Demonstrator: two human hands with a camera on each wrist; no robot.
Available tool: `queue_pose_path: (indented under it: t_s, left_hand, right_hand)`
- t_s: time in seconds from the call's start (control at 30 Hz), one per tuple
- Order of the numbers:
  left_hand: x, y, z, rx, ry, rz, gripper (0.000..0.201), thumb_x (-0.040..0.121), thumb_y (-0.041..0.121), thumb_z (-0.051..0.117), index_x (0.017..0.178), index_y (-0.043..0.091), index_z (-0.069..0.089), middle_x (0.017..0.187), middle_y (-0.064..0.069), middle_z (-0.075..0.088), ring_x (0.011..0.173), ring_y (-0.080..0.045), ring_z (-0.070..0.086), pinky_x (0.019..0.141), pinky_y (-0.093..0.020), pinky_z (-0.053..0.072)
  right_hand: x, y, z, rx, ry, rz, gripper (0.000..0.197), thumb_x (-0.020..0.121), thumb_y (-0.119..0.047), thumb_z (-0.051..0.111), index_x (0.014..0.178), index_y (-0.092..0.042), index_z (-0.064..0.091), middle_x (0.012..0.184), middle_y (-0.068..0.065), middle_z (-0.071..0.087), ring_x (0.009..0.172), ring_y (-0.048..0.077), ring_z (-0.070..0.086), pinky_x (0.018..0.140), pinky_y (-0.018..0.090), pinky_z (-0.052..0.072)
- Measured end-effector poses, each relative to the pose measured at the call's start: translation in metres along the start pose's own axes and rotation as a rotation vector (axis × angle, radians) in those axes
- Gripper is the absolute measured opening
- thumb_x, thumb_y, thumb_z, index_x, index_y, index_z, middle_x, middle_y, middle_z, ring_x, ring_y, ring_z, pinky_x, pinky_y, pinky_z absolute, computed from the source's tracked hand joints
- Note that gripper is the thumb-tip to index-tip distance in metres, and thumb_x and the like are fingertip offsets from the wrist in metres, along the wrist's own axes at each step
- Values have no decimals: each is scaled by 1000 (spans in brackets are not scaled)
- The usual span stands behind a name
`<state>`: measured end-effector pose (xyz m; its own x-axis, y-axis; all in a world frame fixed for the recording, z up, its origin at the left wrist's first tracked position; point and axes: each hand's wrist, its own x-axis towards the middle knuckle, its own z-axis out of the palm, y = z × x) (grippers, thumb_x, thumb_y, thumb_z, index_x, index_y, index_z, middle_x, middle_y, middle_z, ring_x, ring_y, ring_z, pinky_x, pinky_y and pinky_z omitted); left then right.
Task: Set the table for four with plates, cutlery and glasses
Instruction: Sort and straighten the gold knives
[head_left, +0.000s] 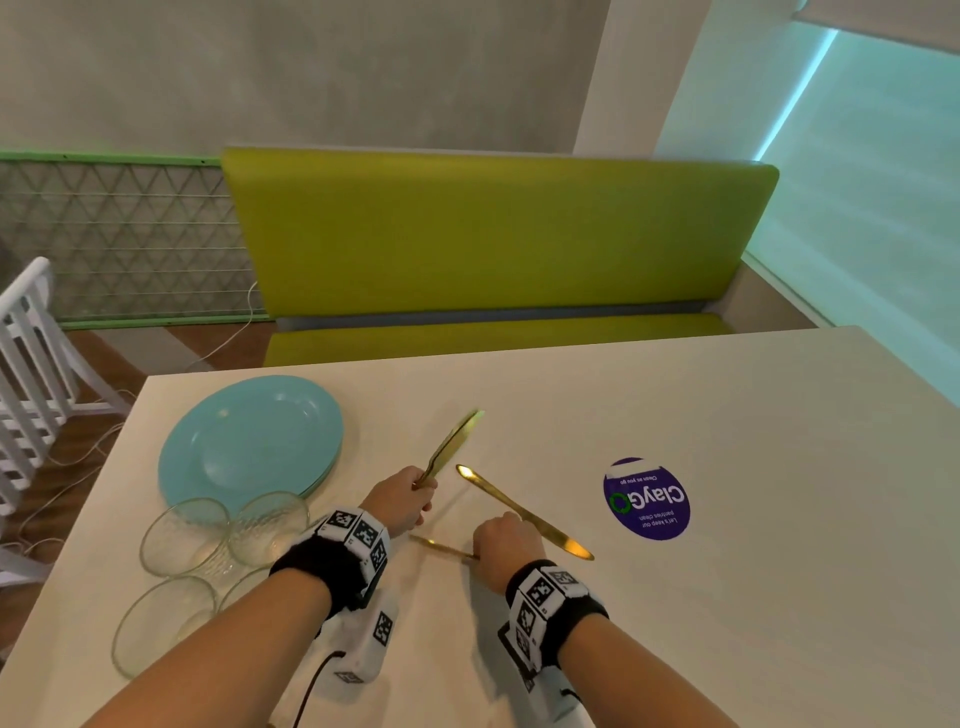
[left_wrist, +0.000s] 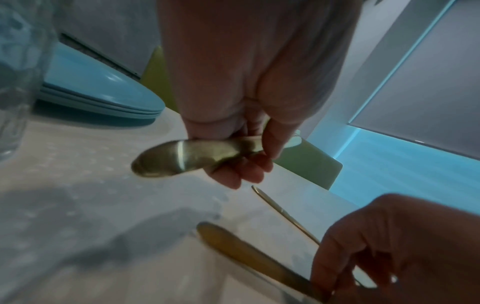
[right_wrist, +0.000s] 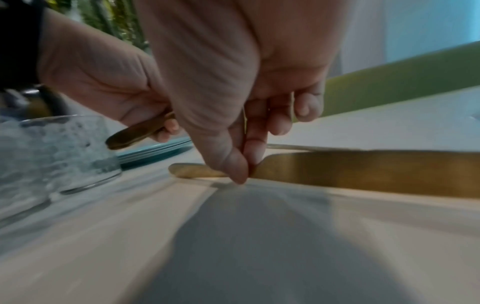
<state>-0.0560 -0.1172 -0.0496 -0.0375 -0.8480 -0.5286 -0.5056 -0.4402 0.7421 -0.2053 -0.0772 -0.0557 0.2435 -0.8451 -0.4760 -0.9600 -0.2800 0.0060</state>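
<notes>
My left hand (head_left: 418, 501) grips the handle of a gold cutlery piece (head_left: 451, 446) that is raised off the white table (head_left: 753, 426) and points away; its handle end (left_wrist: 179, 157) sticks out below the fingers. My right hand (head_left: 501, 527) pinches a second gold piece (head_left: 441, 546) between thumb and forefinger; this piece lies flat on the table, as the right wrist view confirms (right_wrist: 192, 171). A gold knife (head_left: 524, 512) lies diagonally just right of that hand. A stack of teal plates (head_left: 249, 441) sits at the left, with several clear glasses (head_left: 184, 535) in front of it.
A purple round sticker (head_left: 647, 499) is stuck on the table to the right. A green bench (head_left: 493, 234) stands beyond the far edge, and a white chair (head_left: 31, 358) is at the left. The table's left edge runs close beside the glasses.
</notes>
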Motion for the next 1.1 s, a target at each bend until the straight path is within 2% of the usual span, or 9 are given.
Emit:
queue_pose_path:
  t_s: [0.17,0.3,0.43,0.57,0.7,0.77,0.87,0.93,1.1]
  left_hand:
    - [-7,-1,10,121,-153,-48,24,84,6,55,105,17,51,89,-3,57,77,-17,56,79,-30,49]
    - [-11,0,23,152,-255,-48,19,82,5,58,97,15,50,75,3,53,65,-8,49,59,-18,39]
    - [-12,-2,34,114,-269,-11,15,88,5,56,82,16,48,72,0,55,59,-8,53,54,-16,42]
    - [-12,-3,39,65,-283,4,12,93,0,45,87,9,49,74,0,56,59,-9,55,49,-16,43]
    - [-8,-4,36,-92,-212,-29,23,93,-5,39,79,10,48,72,-4,53,59,-15,48,53,-24,40]
    - [-4,-4,31,-166,-187,-63,19,92,-4,39,84,10,49,71,-6,52,58,-16,46,54,-26,39]
    - [3,-6,23,-273,-127,-98,13,95,6,45,82,9,49,67,-6,50,53,-16,43,51,-26,37]
    - [7,-8,18,-303,-93,-87,17,97,13,46,81,9,49,64,-5,48,50,-15,41,48,-25,35]
    - [10,-9,13,-336,-99,-86,16,98,13,44,84,9,51,65,-5,48,50,-15,42,46,-24,36]
  right_hand:
    - [-9,0,-15,-221,146,-164,26,95,-10,42,111,-5,62,115,13,59,115,30,48,96,40,39]
    - [-8,1,-34,-307,205,-212,27,95,-12,43,116,-8,60,124,11,57,123,28,45,99,40,36]
    - [-5,5,-43,-337,197,-231,28,97,-12,42,115,-7,62,124,11,57,122,29,46,102,42,35]
    - [0,9,-42,-300,201,-257,28,96,-13,44,114,-7,64,123,12,57,122,30,46,102,42,32]
    - [4,10,-31,-89,362,-334,17,81,-13,65,97,-13,72,98,6,68,100,26,60,83,37,46]
    - [7,16,-24,45,391,-258,14,80,-14,66,92,-15,73,91,5,70,92,26,64,75,34,49]
    - [18,33,-12,159,250,-12,31,95,-16,42,119,-11,61,119,9,59,114,28,52,92,36,42]
    - [26,44,-9,163,211,95,32,97,-19,39,122,-12,57,123,9,56,116,26,50,93,34,42]
    - [45,42,-6,162,124,150,33,99,-27,39,120,-10,60,122,9,56,116,25,51,92,34,45]
